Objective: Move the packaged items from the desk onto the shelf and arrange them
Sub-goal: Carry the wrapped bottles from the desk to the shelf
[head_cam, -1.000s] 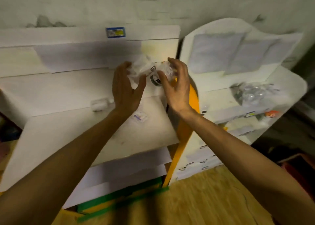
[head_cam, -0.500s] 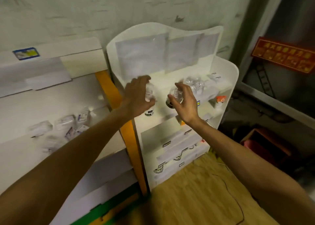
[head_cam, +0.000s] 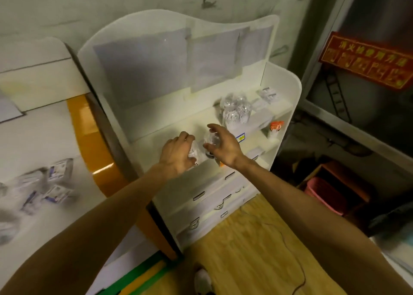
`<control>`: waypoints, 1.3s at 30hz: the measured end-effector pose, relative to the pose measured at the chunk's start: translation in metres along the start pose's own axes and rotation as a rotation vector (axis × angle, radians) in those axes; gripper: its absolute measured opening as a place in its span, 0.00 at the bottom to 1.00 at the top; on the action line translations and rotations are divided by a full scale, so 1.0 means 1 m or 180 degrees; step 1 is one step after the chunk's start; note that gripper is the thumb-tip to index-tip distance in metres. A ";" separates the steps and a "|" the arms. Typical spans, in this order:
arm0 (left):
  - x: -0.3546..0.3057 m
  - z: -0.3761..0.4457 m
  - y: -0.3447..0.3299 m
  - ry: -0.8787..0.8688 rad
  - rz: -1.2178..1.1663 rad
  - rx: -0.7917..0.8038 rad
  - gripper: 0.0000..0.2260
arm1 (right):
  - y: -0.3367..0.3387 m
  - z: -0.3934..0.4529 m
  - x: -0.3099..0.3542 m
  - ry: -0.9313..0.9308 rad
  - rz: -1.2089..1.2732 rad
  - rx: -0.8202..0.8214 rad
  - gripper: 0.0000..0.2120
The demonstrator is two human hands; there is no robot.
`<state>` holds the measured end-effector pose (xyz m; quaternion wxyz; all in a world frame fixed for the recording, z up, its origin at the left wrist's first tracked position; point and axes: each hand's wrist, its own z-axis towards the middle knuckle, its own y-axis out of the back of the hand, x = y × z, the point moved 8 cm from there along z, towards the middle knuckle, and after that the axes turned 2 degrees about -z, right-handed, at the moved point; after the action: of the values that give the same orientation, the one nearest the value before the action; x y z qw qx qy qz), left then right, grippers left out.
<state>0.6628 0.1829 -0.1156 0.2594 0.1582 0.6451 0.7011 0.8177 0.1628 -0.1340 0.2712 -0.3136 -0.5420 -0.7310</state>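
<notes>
The left hand (head_cam: pixel 177 154) curls round a crinkly clear-wrapped packet (head_cam: pixel 194 152); the right hand (head_cam: pixel 223 146) spreads loose beside a small clear-bagged round item (head_cam: pixel 211 141), both on the white tiered shelf (head_cam: pixel 288 89). They look light, slippery, crushable: take them by the sides.

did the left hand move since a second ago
Yes: the left hand went right, from the desk to the white shelf.

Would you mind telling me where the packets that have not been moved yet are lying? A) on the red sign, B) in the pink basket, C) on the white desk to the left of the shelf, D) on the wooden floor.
C: a loose cluster of clear packets with blue labels lies on the white desk, left of the shelf where both hands are working.
</notes>
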 end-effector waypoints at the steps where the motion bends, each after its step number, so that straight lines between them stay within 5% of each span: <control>1: -0.002 0.015 0.003 -0.0010 0.0019 -0.0046 0.32 | 0.007 0.011 -0.002 0.0102 -0.0153 0.0045 0.32; 7: 0.018 0.069 -0.014 0.0101 -0.0107 0.0132 0.30 | -0.003 0.058 -0.043 -0.0114 -0.0099 0.0228 0.33; 13: 0.034 0.092 -0.040 0.0309 -0.0219 0.0161 0.26 | -0.038 0.088 -0.056 0.0285 -0.0301 0.0692 0.26; 24: 0.065 0.111 -0.050 0.0874 -0.0246 -0.0112 0.30 | -0.080 0.132 -0.052 0.0879 -0.0183 0.1270 0.29; 32: 0.059 0.099 -0.045 0.1284 0.0022 -0.0074 0.39 | -0.081 0.138 -0.062 0.1104 -0.0115 0.1564 0.39; 39: 0.059 0.055 0.018 0.1627 0.1124 -0.0247 0.35 | -0.059 0.125 -0.045 0.1199 -0.0135 0.1254 0.42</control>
<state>0.6425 0.2615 -0.0976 -0.0312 0.0764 0.6248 0.7764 0.8241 0.3018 -0.1776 0.4077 -0.1019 -0.6202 -0.6624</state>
